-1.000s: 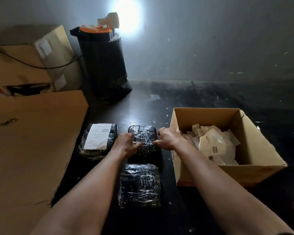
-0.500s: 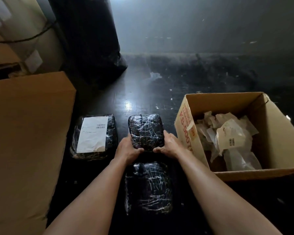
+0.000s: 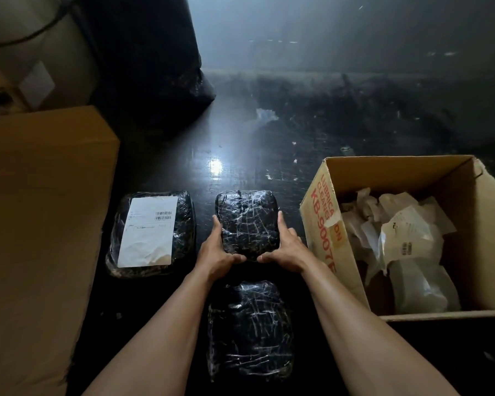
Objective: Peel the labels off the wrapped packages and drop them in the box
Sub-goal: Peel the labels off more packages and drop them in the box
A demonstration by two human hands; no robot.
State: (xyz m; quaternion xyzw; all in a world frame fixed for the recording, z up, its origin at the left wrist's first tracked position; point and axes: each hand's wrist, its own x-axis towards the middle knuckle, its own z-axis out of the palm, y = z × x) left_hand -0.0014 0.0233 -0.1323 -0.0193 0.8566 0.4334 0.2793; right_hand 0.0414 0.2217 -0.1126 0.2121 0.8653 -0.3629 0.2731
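Both hands, left point(image 3: 216, 252) and right point(image 3: 287, 251), are clasping a bare package point(image 3: 247, 224); one label point(image 3: 149, 231) is remaining, others filling the box point(image 3: 320, 224).

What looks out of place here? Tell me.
Little stands out. Both hands, left and right, grip the middle package, whose visible face shows no label. Only the left package shows a label. The box sits slightly skewed.
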